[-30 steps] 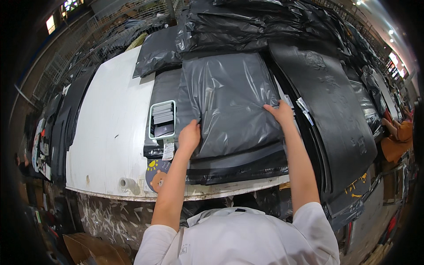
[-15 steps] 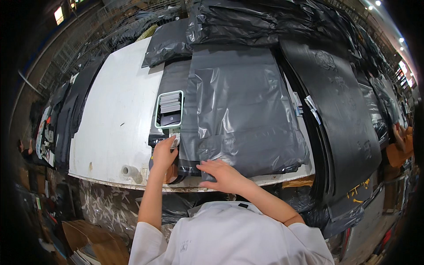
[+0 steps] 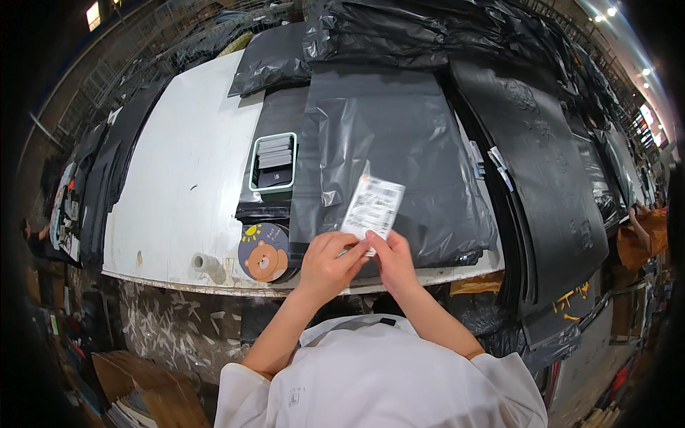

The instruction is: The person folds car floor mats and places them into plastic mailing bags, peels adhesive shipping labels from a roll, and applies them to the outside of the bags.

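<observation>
Both my hands pinch a white printed shipping label (image 3: pixel 374 205) by its near edge. My left hand (image 3: pixel 330 262) has its fingers closed at the label's lower left corner, and my right hand (image 3: pixel 394 261) grips the corner beside it. Beneath them lies a wide grey plastic mailing bag (image 3: pixel 385 135), flat on the table. Left of my hands is a round dark mat with a bear picture (image 3: pixel 262 255). Behind it stands a pale green-rimmed basket (image 3: pixel 275 190) with stacks of small cards, set on more dark plastic bags.
The white table (image 3: pixel 178 157) reaches left, with a small cardboard tube (image 3: pixel 207 262) near its front edge. Black mats (image 3: pixel 535 171) are stacked at the right. Piled black bags (image 3: pixel 428 36) line the back. Other people work at far left and far right.
My left hand has moved right from beside the basket, bringing the label over the grey bag. My right hand has joined it there. The round bear mat is now uncovered.
</observation>
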A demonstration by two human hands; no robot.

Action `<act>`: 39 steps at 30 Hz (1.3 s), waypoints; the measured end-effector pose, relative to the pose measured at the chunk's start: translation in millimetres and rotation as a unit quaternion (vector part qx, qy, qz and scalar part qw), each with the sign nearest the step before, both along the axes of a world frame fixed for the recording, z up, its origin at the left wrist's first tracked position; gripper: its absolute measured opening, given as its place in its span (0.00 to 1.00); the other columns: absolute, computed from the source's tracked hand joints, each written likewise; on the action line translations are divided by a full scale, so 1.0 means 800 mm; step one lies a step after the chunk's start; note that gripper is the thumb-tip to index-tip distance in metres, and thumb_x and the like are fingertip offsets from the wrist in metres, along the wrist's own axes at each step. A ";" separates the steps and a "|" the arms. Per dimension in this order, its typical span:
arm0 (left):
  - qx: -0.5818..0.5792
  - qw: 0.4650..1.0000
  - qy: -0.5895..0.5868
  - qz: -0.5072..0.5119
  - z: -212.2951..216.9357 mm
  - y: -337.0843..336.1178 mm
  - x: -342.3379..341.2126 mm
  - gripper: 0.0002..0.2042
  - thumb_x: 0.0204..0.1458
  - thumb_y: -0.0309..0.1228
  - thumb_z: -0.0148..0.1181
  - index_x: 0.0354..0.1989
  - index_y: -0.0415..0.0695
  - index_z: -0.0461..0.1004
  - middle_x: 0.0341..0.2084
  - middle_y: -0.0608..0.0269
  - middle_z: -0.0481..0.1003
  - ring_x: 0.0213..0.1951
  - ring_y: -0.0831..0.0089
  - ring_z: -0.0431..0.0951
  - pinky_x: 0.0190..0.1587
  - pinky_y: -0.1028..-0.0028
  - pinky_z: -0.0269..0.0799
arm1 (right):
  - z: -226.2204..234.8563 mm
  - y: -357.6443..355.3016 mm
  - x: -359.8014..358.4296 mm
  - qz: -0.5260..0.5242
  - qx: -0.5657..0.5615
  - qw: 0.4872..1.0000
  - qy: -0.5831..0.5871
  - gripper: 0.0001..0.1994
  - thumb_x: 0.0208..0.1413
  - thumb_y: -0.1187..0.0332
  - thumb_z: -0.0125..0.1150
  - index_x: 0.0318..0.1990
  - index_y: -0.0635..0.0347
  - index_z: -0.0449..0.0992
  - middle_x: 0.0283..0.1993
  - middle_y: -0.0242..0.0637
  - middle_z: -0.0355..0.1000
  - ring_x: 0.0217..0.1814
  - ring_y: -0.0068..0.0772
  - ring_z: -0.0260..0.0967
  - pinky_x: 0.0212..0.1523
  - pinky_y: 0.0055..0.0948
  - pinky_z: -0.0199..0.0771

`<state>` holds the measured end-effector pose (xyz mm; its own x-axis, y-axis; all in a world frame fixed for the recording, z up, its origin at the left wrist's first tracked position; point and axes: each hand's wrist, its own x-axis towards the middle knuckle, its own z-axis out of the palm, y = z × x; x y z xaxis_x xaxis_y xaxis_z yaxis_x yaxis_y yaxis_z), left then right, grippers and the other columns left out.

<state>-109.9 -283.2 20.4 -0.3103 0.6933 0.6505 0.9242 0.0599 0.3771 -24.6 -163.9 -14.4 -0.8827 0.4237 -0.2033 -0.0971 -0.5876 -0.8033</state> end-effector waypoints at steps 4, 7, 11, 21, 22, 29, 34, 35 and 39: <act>0.037 0.970 -0.236 0.034 0.007 -0.017 0.006 0.11 0.41 0.21 0.60 0.36 0.43 0.75 0.31 0.63 0.70 0.32 0.72 0.71 0.33 0.77 0.66 | 0.009 0.010 0.019 -0.053 0.059 0.997 -0.010 0.13 0.56 0.74 0.50 0.48 0.69 0.67 0.46 0.39 0.70 0.46 0.22 0.66 0.47 0.23 0.66; 0.019 0.907 -0.419 0.028 0.001 -0.027 0.012 0.09 0.43 0.20 0.58 0.35 0.42 0.75 0.30 0.66 0.69 0.31 0.79 0.69 0.31 0.82 0.63 | 0.026 0.011 0.026 -0.077 0.078 0.994 0.007 0.14 0.56 0.75 0.50 0.49 0.69 0.65 0.47 0.40 0.70 0.47 0.24 0.67 0.49 0.24 0.66; 0.039 0.815 -0.577 -0.044 -0.011 -0.028 0.021 0.06 0.45 0.19 0.57 0.33 0.39 0.74 0.30 0.69 0.67 0.32 0.84 0.68 0.33 0.84 0.62 | 0.042 0.007 0.032 -0.083 0.135 0.987 0.001 0.14 0.56 0.75 0.49 0.50 0.69 0.63 0.48 0.39 0.69 0.48 0.23 0.66 0.50 0.24 0.65; 0.041 0.781 -0.622 -0.025 -0.009 -0.024 0.021 0.02 0.46 0.19 0.58 0.28 0.38 0.72 0.28 0.70 0.69 0.30 0.85 0.68 0.35 0.84 0.62 | 0.048 0.005 0.038 -0.065 0.207 0.976 0.007 0.14 0.57 0.75 0.47 0.51 0.70 0.62 0.48 0.39 0.68 0.48 0.22 0.65 0.48 0.22 0.65; 0.035 0.786 -0.617 -0.023 -0.009 -0.024 0.021 0.03 0.46 0.19 0.58 0.28 0.38 0.72 0.28 0.70 0.69 0.30 0.85 0.68 0.34 0.84 0.62 | 0.048 0.005 0.038 -0.064 0.211 0.975 0.005 0.14 0.57 0.75 0.47 0.51 0.70 0.62 0.48 0.39 0.68 0.48 0.21 0.65 0.48 0.21 0.65; 0.041 0.784 -0.619 -0.033 -0.014 -0.023 0.023 0.03 0.45 0.18 0.58 0.28 0.38 0.72 0.27 0.70 0.69 0.29 0.86 0.67 0.33 0.85 0.62 | 0.045 0.005 0.038 -0.051 0.203 0.978 0.015 0.15 0.57 0.75 0.47 0.51 0.69 0.62 0.48 0.37 0.68 0.48 0.21 0.64 0.48 0.21 0.64; 0.054 0.766 -0.640 -0.043 -0.010 -0.026 0.025 0.03 0.44 0.17 0.58 0.27 0.38 0.73 0.26 0.70 0.69 0.28 0.86 0.67 0.32 0.85 0.61 | 0.044 0.005 0.038 -0.041 0.205 0.978 0.015 0.15 0.57 0.76 0.47 0.52 0.69 0.62 0.47 0.36 0.68 0.49 0.21 0.64 0.49 0.21 0.63; 0.052 0.763 -0.643 -0.042 -0.010 -0.027 0.026 0.03 0.43 0.17 0.58 0.27 0.38 0.73 0.26 0.70 0.69 0.28 0.86 0.67 0.32 0.85 0.61 | 0.044 0.003 0.038 -0.040 0.201 0.979 0.016 0.15 0.57 0.76 0.47 0.52 0.69 0.62 0.47 0.36 0.68 0.48 0.20 0.64 0.49 0.21 0.63; 0.063 0.751 -0.656 -0.040 -0.007 -0.017 0.027 0.03 0.43 0.18 0.59 0.25 0.38 0.72 0.23 0.70 0.68 0.25 0.86 0.66 0.28 0.85 0.60 | 0.041 0.006 0.040 -0.044 0.181 0.982 0.017 0.15 0.56 0.76 0.48 0.51 0.68 0.62 0.46 0.36 0.69 0.47 0.20 0.65 0.48 0.21 0.64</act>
<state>-87.9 -297.1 14.9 -0.7023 0.7025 -0.1157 -0.2480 -0.0891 0.9646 7.7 -159.3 18.7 -0.8426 0.5385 0.0037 -0.1650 -0.2516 -0.9537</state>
